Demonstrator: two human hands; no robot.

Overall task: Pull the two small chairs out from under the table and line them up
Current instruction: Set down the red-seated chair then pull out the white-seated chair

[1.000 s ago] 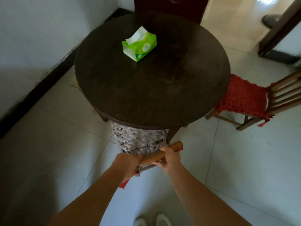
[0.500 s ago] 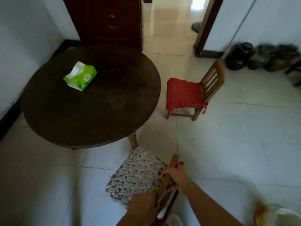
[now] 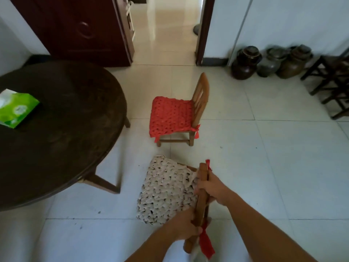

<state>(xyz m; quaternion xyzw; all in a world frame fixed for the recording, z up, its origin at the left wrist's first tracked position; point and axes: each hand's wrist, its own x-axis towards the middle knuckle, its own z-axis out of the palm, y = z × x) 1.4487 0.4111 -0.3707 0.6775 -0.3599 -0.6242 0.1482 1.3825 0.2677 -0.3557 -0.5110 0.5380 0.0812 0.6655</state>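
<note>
Both hands grip the white-cushioned chair (image 3: 166, 191) by its backrest: left hand (image 3: 186, 226) low, right hand (image 3: 212, 188) higher. The red-cushioned chair (image 3: 172, 115) stands just beyond, beside the round table (image 3: 62, 129).

We had only one view, from the camera worn on the person's head, and it looked forward and steeply down at the tiled floor (image 3: 283, 167). It was closest to the two forearms, which entered from the bottom edge, and to the grey-cushioned chair (image 3: 166, 193) just under it. The round table (image 3: 66, 138) was cut by the left edge, and the open doorway (image 3: 166, 29) stood far at the top. The wide lens bent straight lines near the borders (the tile joints curved a little).
</note>
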